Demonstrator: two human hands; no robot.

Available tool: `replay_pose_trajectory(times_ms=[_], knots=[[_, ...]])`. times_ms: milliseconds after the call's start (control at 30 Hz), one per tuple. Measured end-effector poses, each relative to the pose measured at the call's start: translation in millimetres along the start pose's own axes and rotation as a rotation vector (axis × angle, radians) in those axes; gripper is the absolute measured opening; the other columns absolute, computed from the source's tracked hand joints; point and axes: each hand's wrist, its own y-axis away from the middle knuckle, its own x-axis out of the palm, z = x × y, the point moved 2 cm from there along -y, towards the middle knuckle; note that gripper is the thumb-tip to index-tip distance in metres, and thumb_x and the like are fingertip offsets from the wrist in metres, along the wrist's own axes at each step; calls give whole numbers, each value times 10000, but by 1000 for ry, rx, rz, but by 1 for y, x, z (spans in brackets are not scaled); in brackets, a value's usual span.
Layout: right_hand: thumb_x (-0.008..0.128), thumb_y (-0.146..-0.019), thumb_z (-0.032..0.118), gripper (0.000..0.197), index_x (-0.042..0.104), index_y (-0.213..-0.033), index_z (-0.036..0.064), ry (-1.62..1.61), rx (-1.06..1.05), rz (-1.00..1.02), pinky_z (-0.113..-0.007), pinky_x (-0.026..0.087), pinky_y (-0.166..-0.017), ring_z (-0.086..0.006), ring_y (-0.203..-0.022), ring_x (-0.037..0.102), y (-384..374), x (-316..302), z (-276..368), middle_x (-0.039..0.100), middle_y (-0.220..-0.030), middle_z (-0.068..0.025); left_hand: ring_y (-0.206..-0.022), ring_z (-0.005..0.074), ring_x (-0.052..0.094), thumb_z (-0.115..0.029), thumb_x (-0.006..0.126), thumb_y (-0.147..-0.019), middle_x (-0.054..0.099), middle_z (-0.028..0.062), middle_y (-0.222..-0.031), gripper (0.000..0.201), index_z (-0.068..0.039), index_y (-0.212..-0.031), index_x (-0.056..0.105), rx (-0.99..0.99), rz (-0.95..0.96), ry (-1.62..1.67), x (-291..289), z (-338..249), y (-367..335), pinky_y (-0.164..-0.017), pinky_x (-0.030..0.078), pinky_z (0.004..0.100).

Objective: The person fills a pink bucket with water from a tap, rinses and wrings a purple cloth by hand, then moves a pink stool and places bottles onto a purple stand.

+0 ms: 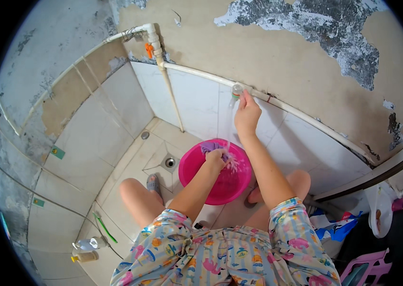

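Note:
A bright pink basin (185, 172) stands on the floor between my legs. My left hand (216, 158) is inside it, its fingers closed on a crumpled purple cloth (209, 147). Water (228, 125) streams from the tap (236, 90) on the wall pipe and splashes in the basin beside that hand. Up at the tap, my right hand (248, 114) has its fingers bent together at the side of the tap, seemingly gripping its handle, which they mostly hide.
Left of the basin is a floor drain (169, 163). Two bottles (87, 244) and a green brush-like stick (106, 228) lie at lower left. White pipe (196, 72) runs along the wall. A pink stool (370, 263) and blue plastic packaging (342, 228) are at lower right.

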Motion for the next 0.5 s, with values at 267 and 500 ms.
replay_pose_trajectory(times_ms=[267, 500], knots=[[488, -865, 75, 250, 567, -1087, -7, -67, 20, 69, -365, 474, -648, -339, -740, 608, 7, -2, 7, 618, -844, -214, -802, 255, 570, 59, 569, -771, 549, 85, -951, 446, -169, -1122, 415, -68, 15, -31, -6, 17, -5, -697, 513, 540], [484, -878, 117, 257, 535, -1094, -12, -163, 377, -188, -339, 449, -767, -249, -869, 589, 96, -20, -101, 618, -940, -154, -933, 282, 548, -146, 552, -862, 523, 54, -1093, 355, -242, -1163, 390, -65, 112, 14, -29, 43, -24, -718, 500, 530]])
